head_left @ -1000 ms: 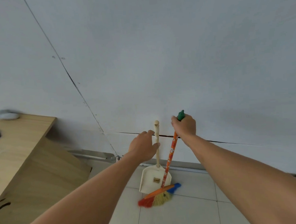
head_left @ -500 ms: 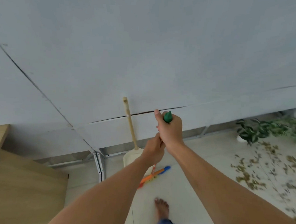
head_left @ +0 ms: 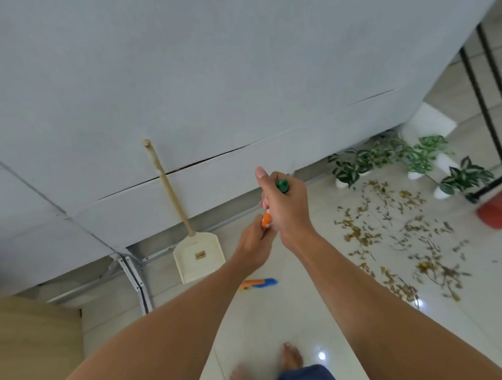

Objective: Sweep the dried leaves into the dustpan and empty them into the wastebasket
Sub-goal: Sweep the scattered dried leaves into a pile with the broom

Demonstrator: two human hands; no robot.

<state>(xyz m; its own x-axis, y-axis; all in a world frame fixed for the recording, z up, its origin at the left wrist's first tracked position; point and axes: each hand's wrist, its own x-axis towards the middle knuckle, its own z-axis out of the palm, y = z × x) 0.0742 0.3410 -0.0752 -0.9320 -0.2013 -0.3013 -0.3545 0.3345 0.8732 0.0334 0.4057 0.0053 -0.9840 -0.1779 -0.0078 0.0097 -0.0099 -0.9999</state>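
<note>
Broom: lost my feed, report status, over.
Right hand grips broom top, left hand below. Dustpan leaning against wall. Dried leaves scattered right, nothing blocking.

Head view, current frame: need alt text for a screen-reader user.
The right hand and, just below it, the left hand grip a broom over a pale tiled floor. A cream dustpan leans against the grey wall to their left; dried leaves lie scattered to the right, near potted plants and a red wastebasket.
</note>
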